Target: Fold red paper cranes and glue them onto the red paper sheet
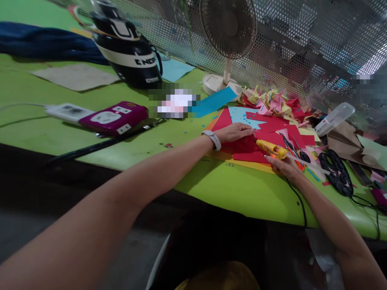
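My right hand (284,166) is closed around a yellow hot glue gun (271,148) with a lit orange light. A pale glue stick (305,163) sticks out of its back, and its nozzle points left toward my left hand. My left hand (236,132), with a grey band on the wrist, rests on red paper (250,158), its fingertips pinched at the paper just ahead of the nozzle. A light blue sheet (242,116) with a jagged edge lies among the red pieces, above my left hand. Orange paper (266,167) shows beneath the stack.
Paper scraps (272,102) are heaped behind, near a white fan (228,24). Scissors (298,151), a black openwork holder (335,173) and a clear bottle (335,119) lie to the right. A purple power strip (115,117), cables and a black jug (130,52) occupy the left side of the green table (229,189).
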A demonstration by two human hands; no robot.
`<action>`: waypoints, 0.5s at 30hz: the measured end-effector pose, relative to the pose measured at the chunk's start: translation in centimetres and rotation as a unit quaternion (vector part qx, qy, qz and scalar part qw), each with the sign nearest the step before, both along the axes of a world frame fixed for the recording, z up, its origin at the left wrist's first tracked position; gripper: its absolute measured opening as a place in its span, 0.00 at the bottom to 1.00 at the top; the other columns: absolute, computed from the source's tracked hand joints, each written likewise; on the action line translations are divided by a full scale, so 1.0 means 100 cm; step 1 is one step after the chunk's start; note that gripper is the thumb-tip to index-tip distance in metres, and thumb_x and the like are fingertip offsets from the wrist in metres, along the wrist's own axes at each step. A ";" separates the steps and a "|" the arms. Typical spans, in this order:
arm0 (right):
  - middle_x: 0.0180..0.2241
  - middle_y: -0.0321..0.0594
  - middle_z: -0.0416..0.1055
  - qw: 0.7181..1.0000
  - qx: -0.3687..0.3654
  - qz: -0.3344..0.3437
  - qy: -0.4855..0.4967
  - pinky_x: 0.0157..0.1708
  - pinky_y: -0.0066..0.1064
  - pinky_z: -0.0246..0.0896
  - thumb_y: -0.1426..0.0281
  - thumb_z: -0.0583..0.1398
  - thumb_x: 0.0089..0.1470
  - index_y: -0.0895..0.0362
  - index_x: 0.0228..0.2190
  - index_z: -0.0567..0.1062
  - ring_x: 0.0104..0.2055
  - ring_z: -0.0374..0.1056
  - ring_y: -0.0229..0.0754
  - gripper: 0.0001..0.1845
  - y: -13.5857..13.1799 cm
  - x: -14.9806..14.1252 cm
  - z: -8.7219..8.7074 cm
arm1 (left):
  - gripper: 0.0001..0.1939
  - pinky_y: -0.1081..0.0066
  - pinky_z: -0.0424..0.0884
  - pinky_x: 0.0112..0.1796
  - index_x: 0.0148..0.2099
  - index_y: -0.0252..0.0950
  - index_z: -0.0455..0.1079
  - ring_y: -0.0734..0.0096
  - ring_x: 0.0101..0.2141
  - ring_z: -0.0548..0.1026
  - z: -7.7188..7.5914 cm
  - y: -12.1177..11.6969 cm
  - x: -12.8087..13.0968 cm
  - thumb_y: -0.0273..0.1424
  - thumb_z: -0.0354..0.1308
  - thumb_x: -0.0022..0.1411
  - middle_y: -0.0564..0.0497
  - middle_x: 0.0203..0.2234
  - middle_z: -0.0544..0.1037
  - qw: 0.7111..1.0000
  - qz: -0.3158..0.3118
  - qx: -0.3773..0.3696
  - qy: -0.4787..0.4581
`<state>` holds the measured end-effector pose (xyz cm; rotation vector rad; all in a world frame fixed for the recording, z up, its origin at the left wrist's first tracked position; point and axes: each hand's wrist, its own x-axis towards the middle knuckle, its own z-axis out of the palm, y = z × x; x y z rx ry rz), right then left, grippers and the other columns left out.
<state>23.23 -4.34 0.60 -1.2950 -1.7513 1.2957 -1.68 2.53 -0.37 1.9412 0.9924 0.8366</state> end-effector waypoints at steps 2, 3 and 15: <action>0.15 0.25 0.57 1.000 0.005 0.003 0.002 0.15 0.28 0.45 0.51 0.68 0.46 0.51 0.33 0.69 0.15 0.50 0.32 0.21 0.000 0.000 0.000 | 0.18 0.68 0.60 0.29 0.28 0.39 0.63 0.70 0.24 0.61 0.000 0.000 0.002 0.43 0.48 0.66 0.54 0.21 0.63 1.000 -0.009 0.009 0.015; 0.15 0.25 0.57 1.000 0.005 0.004 -0.001 0.15 0.28 0.45 0.52 0.67 0.46 0.51 0.33 0.69 0.15 0.51 0.32 0.20 0.001 0.000 -0.001 | 0.18 0.68 0.59 0.29 0.27 0.39 0.60 0.71 0.24 0.60 0.000 0.000 0.002 0.44 0.48 0.66 0.55 0.20 0.62 0.999 -0.015 0.018 0.022; 0.16 0.25 0.57 1.000 -0.001 0.000 -0.015 0.16 0.26 0.48 0.52 0.66 0.48 0.53 0.36 0.70 0.16 0.52 0.31 0.21 0.001 -0.001 -0.002 | 0.17 0.70 0.57 0.29 0.28 0.39 0.55 0.72 0.25 0.58 -0.012 0.013 0.001 0.43 0.46 0.67 0.55 0.22 0.58 0.994 -0.039 0.075 0.064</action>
